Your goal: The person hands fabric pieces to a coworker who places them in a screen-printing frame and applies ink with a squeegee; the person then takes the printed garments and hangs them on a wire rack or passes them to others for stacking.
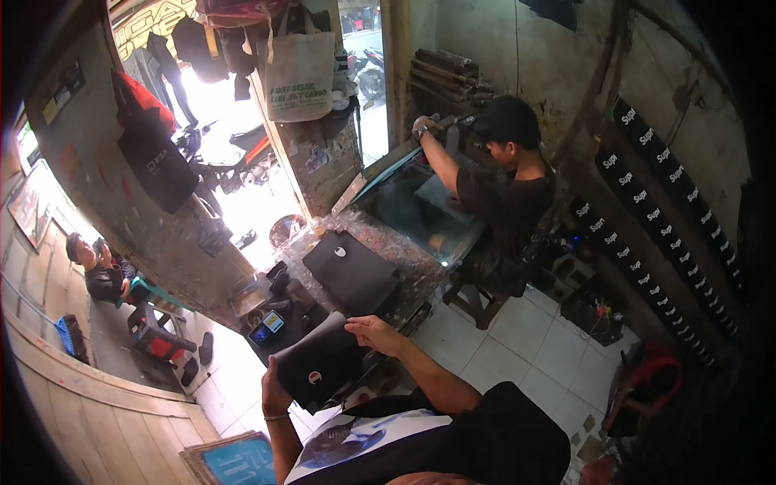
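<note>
A black, flexible sheet [327, 360] with a small red-and-white emblem is held up before me, its upper edge curling over to a greyer side. My left hand [276, 394] grips its left edge. At the upper right corner, my right hand [373, 335] pinches the sheet between thumb and fingers. I cannot make out whether it is cloth or synthetic leather. Just beyond lies a similar black piece [356, 275] with a white emblem, flat on the paint-stained table [412, 271]. A small device with a blue display [260, 333] sits left of the held sheet.
A co-worker [509, 174] in a black cap leans over a glass-topped table [420, 218] at the far right. A wooden stool [477, 303] stands under it. Black printed strips [647, 202] line the right wall. Another person [105, 271] sits at the left. Bags [299, 77] hang by the doorway.
</note>
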{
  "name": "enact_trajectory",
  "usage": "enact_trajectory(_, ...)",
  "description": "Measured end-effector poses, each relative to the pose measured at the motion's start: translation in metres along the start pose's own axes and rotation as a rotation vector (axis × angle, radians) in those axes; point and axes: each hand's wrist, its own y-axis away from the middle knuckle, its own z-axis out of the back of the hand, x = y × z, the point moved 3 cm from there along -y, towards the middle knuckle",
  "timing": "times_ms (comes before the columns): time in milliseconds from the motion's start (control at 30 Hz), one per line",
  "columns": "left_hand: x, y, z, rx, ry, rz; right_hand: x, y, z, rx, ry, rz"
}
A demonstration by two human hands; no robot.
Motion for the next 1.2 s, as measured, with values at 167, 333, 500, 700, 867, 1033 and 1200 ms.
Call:
enact_trajectory(167,0.016,0.002,0.018,-0.054,-0.162,-0.085,0.006,0.006,-0.008,-0.111,0.244,-0.009)
enact_trajectory(333,0.030,0.009,0.047,-0.070,-1.093,-0.421,0.000,0.004,-0.003,-0.022,0.202,-0.022)
enact_trajectory(500,-0.012,0.028,0.016,-0.242,-1.009,-0.370,-0.047,0.008,0.052,-0.129,0.381,-0.088)
enact_trajectory(700,-0.013,0.056,0.043,-0.502,-0.796,-0.292,-0.157,0.063,0.164,-0.108,1.467,-0.362)
enact_trajectory(867,-0.009,0.068,0.041,-0.504,-0.697,-0.320,-0.235,0.142,0.228,-0.052,1.540,-0.635)
enact_trajectory(1033,0.013,0.068,0.051,-0.505,-0.298,-0.270,-0.212,0.158,0.234,-0.490,1.165,-0.882)
enact_trajectory(1200,0.011,0.055,0.032,-0.457,-0.139,-0.223,-0.202,0.154,0.248,-0.669,0.752,-0.803)
